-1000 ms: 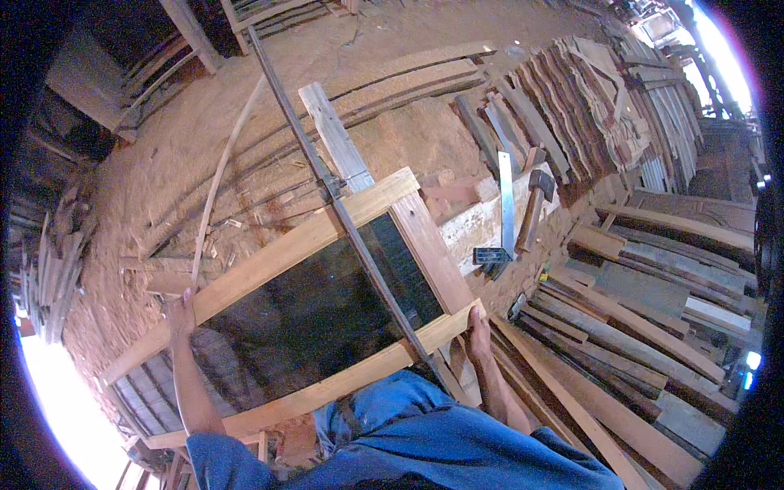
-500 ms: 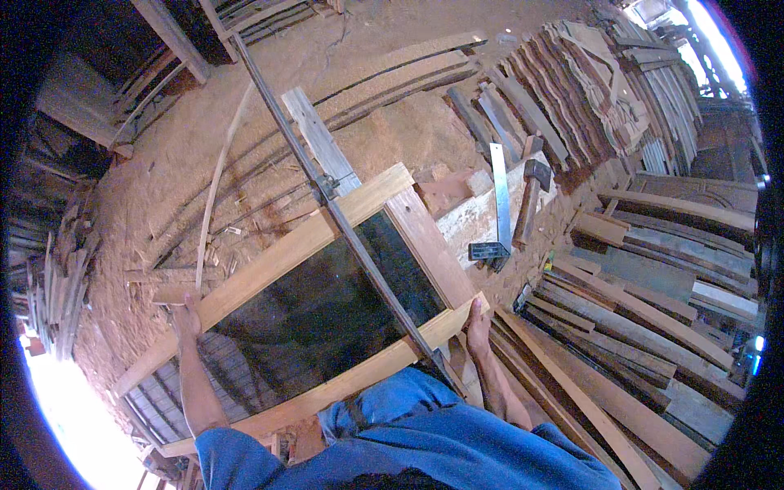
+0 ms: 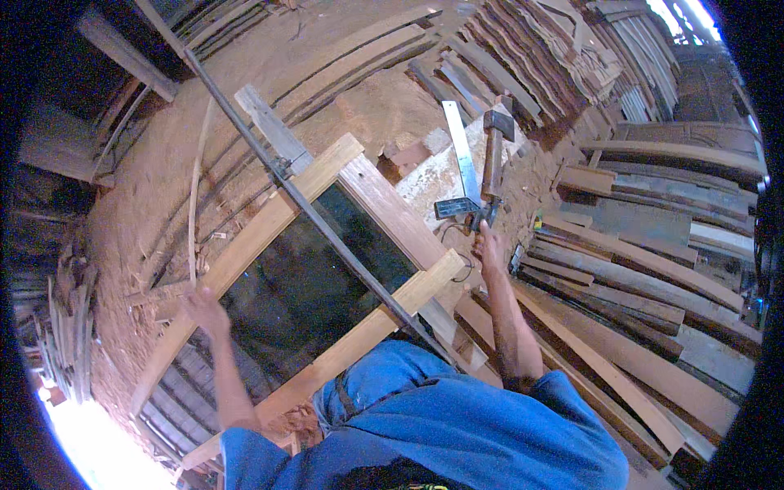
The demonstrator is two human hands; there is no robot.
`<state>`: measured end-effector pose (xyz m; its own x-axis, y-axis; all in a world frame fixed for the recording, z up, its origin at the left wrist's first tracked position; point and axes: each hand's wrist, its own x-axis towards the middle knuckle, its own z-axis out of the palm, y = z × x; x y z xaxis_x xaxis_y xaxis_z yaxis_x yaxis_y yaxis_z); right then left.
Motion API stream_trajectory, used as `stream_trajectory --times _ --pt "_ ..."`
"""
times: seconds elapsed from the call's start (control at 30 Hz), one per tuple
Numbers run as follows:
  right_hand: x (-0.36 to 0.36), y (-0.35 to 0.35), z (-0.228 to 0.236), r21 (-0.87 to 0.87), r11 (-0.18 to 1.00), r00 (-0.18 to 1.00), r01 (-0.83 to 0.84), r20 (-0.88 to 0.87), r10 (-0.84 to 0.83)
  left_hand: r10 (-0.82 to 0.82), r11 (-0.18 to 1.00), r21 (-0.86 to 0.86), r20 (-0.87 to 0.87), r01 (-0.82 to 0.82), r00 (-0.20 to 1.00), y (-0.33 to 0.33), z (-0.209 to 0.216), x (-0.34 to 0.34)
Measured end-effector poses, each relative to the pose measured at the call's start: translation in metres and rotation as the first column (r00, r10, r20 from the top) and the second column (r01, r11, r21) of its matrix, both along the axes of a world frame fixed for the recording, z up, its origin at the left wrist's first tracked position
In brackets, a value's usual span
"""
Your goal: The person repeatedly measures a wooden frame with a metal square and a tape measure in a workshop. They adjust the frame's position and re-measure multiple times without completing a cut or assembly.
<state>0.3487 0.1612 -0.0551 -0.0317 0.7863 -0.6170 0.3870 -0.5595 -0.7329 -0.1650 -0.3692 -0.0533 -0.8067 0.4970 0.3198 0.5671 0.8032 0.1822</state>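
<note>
A pale wooden frame around a dark, shiny panel lies in front of me. A long metal bar clamp crosses it, its jaw against the far rail. My left hand, smeared by motion, is over the left part of the far rail. My right hand is off the frame, at its right, closed around the near end of a small dark tool whose kind I cannot make out. Beyond that tool are a hammer with a wooden handle and a try square.
Stacked boards fill the right side. Wavy-edged planks lie at the far right. A whitish block bears the hammer and square. Sawdust covers the floor. Long timbers run beside my right arm.
My right hand has left the frame's near right corner and reached forward to the dark tool. My left hand has shifted along the far rail. The view has turned slightly.
</note>
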Motion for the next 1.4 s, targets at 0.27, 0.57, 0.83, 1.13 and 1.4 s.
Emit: stream_trajectory --times 0.27,0.57,0.83,1.13,1.4 --pt "-0.067 0.061 -0.061 -0.181 0.868 0.842 0.463 -0.218 -0.494 -0.525 0.851 0.242 0.352 0.467 0.775 0.13 0.069 0.263" --pt "-0.049 0.046 -0.009 -0.088 0.984 0.766 0.152 -0.619 -0.174 -0.493 0.814 0.479 0.269 0.329 0.828 0.181 0.122 0.276" --pt "-0.098 -0.083 0.137 0.306 0.924 0.938 0.228 -0.323 -0.124 -0.818 0.575 0.269 0.166 0.773 0.551 0.363 0.197 0.277" --pt "-0.098 -0.079 0.153 0.629 0.777 0.983 -0.016 -0.132 0.127 -0.661 0.75 0.432 0.479 0.5 0.578 0.406 0.173 0.132" --pt "-0.125 -0.062 0.059 0.584 0.699 0.905 -0.413 0.174 0.389 -0.502 0.848 0.353 0.777 0.396 0.38 0.468 0.099 -0.024"
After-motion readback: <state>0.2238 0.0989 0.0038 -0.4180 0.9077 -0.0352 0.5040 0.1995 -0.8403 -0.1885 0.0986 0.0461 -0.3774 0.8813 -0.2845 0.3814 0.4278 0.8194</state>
